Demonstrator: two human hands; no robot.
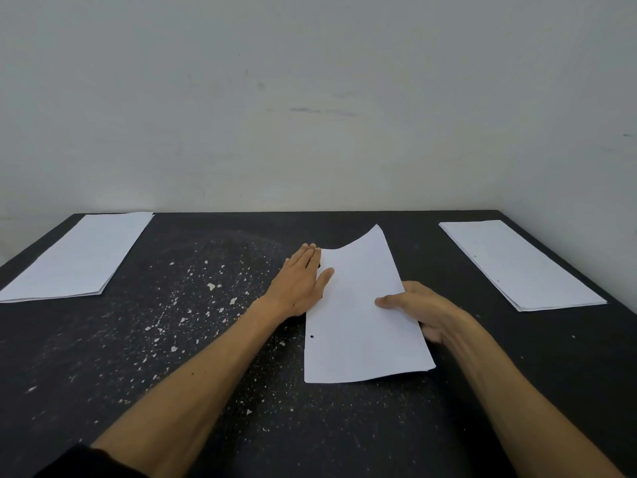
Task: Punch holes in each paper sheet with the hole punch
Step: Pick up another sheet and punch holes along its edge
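Observation:
A white paper sheet (358,322) lies at the middle of the black table, its far corner curled upward and one punched hole showing near its left edge. My left hand (303,281) lies flat with straight fingers at the sheet's left edge, covering something dark; the hole punch itself is hidden. My right hand (420,308) pinches the sheet's right edge, thumb on top and fingers underneath. A stack of white sheets (76,260) sits at the far left. Another stack (520,263), with small holes along its left edge, sits at the far right.
The black table (193,339) is flecked with white chips and paint marks in its middle and left. A pale wall rises right behind the table's far edge. Bare tabletop lies between the middle sheet and each stack.

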